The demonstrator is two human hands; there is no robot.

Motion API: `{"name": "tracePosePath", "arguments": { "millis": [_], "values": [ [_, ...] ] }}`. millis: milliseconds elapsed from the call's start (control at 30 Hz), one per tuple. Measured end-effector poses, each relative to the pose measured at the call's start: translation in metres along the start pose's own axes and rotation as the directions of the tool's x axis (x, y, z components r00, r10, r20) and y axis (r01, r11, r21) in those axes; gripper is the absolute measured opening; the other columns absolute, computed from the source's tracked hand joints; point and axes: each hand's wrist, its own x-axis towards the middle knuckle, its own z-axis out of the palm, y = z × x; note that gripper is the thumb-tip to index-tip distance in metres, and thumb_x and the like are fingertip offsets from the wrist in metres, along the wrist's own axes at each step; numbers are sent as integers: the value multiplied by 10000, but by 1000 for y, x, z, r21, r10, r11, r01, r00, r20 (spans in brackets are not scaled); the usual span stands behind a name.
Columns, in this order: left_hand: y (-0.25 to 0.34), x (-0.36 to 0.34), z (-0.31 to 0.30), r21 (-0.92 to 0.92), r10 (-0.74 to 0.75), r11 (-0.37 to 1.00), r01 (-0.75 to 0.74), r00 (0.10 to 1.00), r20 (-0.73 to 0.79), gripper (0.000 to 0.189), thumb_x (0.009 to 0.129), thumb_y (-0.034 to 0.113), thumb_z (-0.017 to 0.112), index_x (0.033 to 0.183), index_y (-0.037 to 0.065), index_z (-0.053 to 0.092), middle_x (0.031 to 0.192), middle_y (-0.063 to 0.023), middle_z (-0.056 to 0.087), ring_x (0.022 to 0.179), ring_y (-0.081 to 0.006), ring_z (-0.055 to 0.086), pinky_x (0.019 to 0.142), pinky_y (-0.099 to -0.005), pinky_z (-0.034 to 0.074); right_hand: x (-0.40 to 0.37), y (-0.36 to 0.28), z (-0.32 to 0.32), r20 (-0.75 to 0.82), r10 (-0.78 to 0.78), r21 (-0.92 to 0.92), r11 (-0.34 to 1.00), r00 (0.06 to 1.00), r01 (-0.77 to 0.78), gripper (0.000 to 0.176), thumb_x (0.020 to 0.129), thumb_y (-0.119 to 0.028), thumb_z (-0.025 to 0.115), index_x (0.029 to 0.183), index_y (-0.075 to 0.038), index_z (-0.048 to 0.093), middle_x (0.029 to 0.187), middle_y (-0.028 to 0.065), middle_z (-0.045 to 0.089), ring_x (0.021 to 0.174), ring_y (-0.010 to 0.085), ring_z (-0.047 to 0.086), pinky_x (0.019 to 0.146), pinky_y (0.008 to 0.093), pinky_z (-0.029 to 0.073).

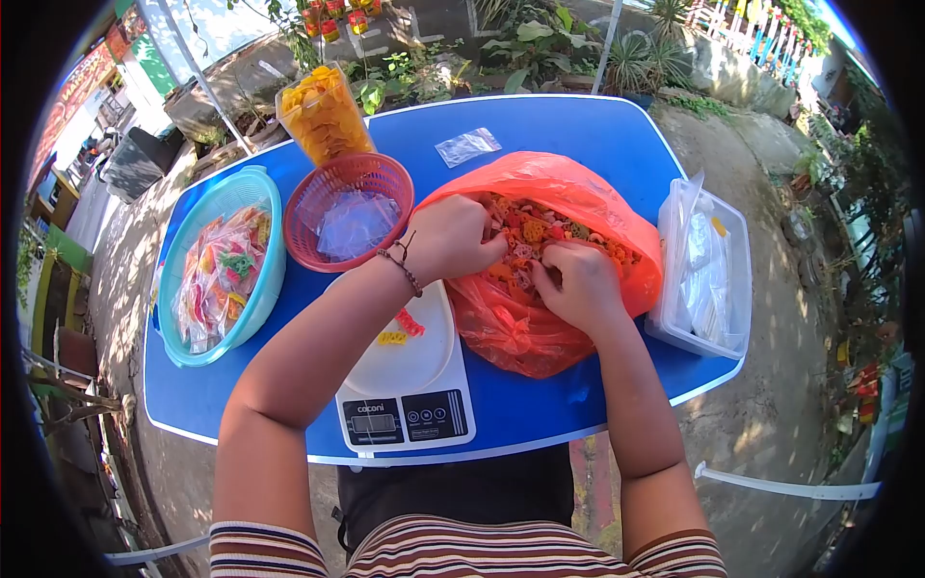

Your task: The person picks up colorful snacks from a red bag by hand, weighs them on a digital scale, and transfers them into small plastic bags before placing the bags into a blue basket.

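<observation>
A large red plastic bag [511, 337] lies open on the blue table, full of small orange, red and yellow pieces [535, 231]. My left hand [462, 236], with a dark bracelet at the wrist, is at the bag's left side, its fingers curled at the rim; what they hold is hidden. Over the pieces, my right hand [578, 279] has thumb and fingers bent close together, and anything between them is too small to name. A white kitchen scale [448, 371] stands below my left forearm, with a red piece [409, 323] and a yellow piece [392, 338] on its plate.
Left of the scale are a red basket [409, 207] with clear bags and a turquoise basket [275, 260] with filled bags. An orange-filled container [323, 111] stands behind. One clear bag [467, 146] lies at the back; a plastic box [737, 279] with bags stands right.
</observation>
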Motion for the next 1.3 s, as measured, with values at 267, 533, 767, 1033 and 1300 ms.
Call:
{"name": "tracePosePath", "arguments": {
  "millis": [267,533,767,1033,1300],
  "values": [
    [-10,20,40,96,279,960,-262,906,-319,222,847,156,674,1056,104,728,1106,-173,656,979,-343,683,832,-461,562,2,16,29,-54,-192,-132,974,980,183,359,864,-173,639,1201,-51,633,1320,129,592,1292,363,496,1080,516,415],
    [4,19,26,44,153,988,-147,962,-228,357,841,133,658,1198,132,670,1199,-172,636,1055,-361,656,886,-464,545,3,15,27,-50,-119,-106,988,992,114,328,865,-105,598,1181,-36,657,1284,143,620,1300,353,506,1050,508,430],
    [3,21,33,68,169,985,-157,946,-275,398,854,158,648,1251,172,649,1199,-183,633,1068,-369,653,907,-477,534,6,12,17,-303,123,332,943,945,-16,176,837,55,630,997,8,684,949,178,723,905,357,696,798,409,547],
    [-4,39,58,172,344,939,-298,821,-455,307,870,214,681,1174,244,710,1181,-135,641,1096,-332,644,937,-477,511,7,13,17,-419,83,232,972,904,18,141,845,66,638,968,1,662,908,193,717,810,357,707,723,414,546],
    [4,42,41,217,324,941,-262,882,-342,228,853,181,691,1076,150,729,1097,-93,687,1026,-311,672,848,-458,545,6,7,17,-251,213,646,764,944,-1,136,893,94,609,1003,25,650,910,144,729,866,212,737,755,333,579]
  ]
}}
